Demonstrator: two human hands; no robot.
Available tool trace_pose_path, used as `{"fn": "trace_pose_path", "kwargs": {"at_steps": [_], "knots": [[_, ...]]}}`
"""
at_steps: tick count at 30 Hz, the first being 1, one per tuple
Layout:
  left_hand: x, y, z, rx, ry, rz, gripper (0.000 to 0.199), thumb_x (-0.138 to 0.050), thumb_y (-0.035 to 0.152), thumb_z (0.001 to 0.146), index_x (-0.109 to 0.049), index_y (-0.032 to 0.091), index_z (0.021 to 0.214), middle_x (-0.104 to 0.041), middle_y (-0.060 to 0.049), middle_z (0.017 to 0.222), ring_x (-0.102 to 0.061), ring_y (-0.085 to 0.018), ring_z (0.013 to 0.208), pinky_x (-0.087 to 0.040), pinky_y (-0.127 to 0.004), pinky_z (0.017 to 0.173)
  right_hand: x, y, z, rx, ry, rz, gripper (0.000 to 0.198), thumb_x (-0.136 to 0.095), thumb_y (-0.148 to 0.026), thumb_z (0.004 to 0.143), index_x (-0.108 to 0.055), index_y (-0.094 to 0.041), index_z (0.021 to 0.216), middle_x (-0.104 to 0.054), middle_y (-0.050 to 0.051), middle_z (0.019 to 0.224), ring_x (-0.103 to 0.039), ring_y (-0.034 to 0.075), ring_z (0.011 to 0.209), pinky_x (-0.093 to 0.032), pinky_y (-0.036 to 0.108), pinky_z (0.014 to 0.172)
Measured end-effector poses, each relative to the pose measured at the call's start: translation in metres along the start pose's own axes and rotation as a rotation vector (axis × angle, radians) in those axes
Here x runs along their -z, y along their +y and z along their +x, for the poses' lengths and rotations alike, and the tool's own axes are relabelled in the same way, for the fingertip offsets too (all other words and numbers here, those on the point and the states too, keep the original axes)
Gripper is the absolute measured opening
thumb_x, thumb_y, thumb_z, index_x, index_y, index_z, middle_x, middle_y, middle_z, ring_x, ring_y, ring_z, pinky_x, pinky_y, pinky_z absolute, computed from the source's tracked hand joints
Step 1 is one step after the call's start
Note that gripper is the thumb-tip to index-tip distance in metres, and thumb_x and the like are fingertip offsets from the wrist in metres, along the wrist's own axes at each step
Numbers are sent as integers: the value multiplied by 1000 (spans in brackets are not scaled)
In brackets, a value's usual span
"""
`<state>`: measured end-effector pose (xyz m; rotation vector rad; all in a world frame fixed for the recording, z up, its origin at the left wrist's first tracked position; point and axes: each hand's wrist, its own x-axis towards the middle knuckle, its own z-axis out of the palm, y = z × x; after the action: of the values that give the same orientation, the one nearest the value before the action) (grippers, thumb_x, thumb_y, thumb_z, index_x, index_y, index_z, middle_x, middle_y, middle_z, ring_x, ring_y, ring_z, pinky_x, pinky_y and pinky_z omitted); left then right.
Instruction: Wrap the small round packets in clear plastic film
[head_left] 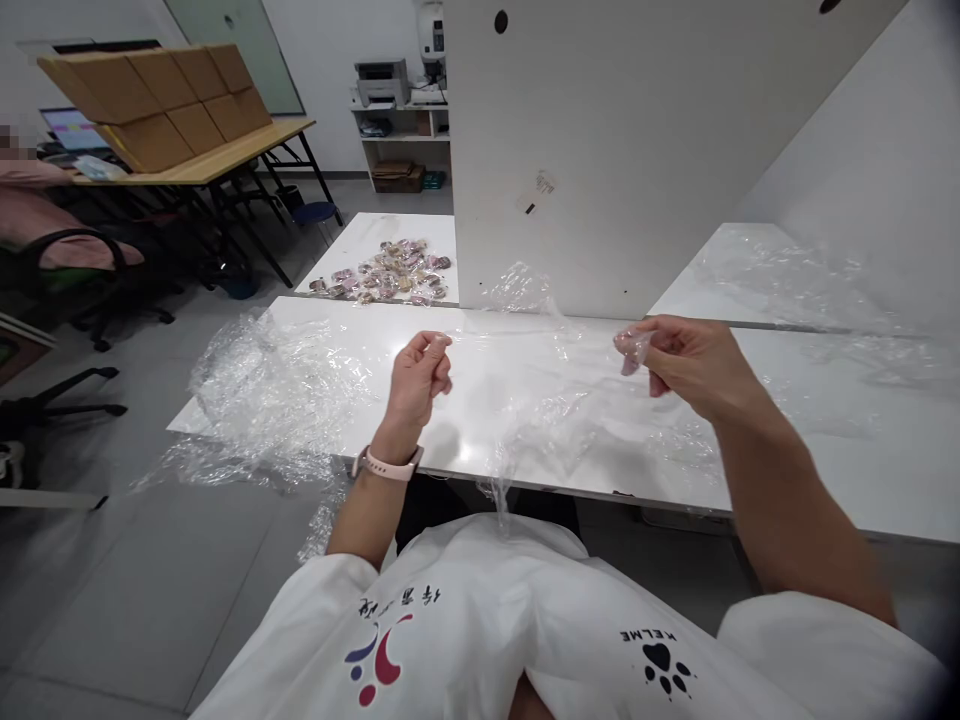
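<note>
Left hand (pixel 416 375) and right hand (pixel 686 360) both pinch clear film (pixel 551 410), stretched between them over the tabletop (pixel 907 480), nothing visible inside it! At ten o'clock from there, small packets (pixel 401 270) look already wrapped; at nine, a loose plastic bunch (pixel 262 390) seems unused.

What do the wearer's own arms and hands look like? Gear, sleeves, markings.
Both are ungloved. The left hand has a pale pink strap with small holes at the wrist; the right hand shows no band. Plain white short sleeves belong to a white shirt with a red-and-purple emblem and black paw logo. No cables visible.
</note>
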<state>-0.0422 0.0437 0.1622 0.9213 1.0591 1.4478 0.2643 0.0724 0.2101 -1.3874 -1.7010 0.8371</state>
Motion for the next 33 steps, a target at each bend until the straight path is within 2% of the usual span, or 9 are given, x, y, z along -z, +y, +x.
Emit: {"fn": "trace_pose_path", "kwargs": {"at_steps": [4,8,11,17,20,23,28,31,33], "knots": [[18,70,-17,-120,-127,248,16,-72,27,83,-61,20,74,-35,8,50,-29,-2,38,-21,-17,36,37,-24,-36,69,-198,-16,27,-70,-50,85,-73,-24,79,-68,2,68,-52,10,37,-42,24,32],[9,139,-8,-303,-176,409,23,-50,23,94,-50,17,72,-30,8,55,-33,1,43,-28,-14,50,46,-48,-52,45,-192,226,28,-64,-53,89,-70,-26,94,-63,0,58,-44,11,27,-28,25,24],[-7,152,29,-299,-182,624,23,-41,28,99,-52,14,86,-36,6,64,-51,0,60,-43,-21,68,32,-44,-36,21,-76,343,27,-65,-51,90,-66,-24,93,-59,-3,54,-35,6,25,-22,23,27],[10,72,99,-109,-171,772,17,-62,27,90,-60,13,100,-64,-8,103,-64,-18,102,-50,-43,96,-19,44,11,-63,-28,149,34,-57,-51,93,-65,-19,97,-57,-3,58,-32,6,35,-25,22,34],[36,47,96,-189,-98,783,20,-65,26,88,-63,18,106,-65,-9,116,-60,-22,114,-47,-45,102,-38,98,20,-99,-54,-33,40,-50,-53,94,-68,-18,103,-59,-1,61,-38,9,43,-30,22,40],[43,60,67,-325,-62,831,21,-65,28,88,-65,20,107,-65,-7,120,-57,-23,122,-45,-45,107,-45,134,30,-128,-130,-223,47,-40,-53,97,-69,-17,108,-64,3,68,-49,12,52,-38,24,50],[8,68,1,-399,-190,839,24,-62,29,91,-65,22,114,-65,-5,117,-55,-24,127,-48,-48,104,-45,136,37,25,22,-750,54,-42,-48,95,-58,-13,133,-64,21,125,-60,35,107,-47,52,90],[-14,4,-17,-311,-420,844,36,-70,41,86,-65,30,119,-62,-5,131,-49,-29,135,-44,-52,111,-61,116,18,213,133,-700,55,-34,-46,99,-50,-17,143,-57,19,138,-52,36,123,-42,55,102],[-19,-55,-18,-309,-554,974,57,-73,53,80,-60,33,131,-48,-6,151,-31,-34,148,-23,-59,122,-81,113,-3,289,38,-587,57,-32,-48,101,-42,-23,150,-54,15,143,-50,33,130,-42,53,105]]}}
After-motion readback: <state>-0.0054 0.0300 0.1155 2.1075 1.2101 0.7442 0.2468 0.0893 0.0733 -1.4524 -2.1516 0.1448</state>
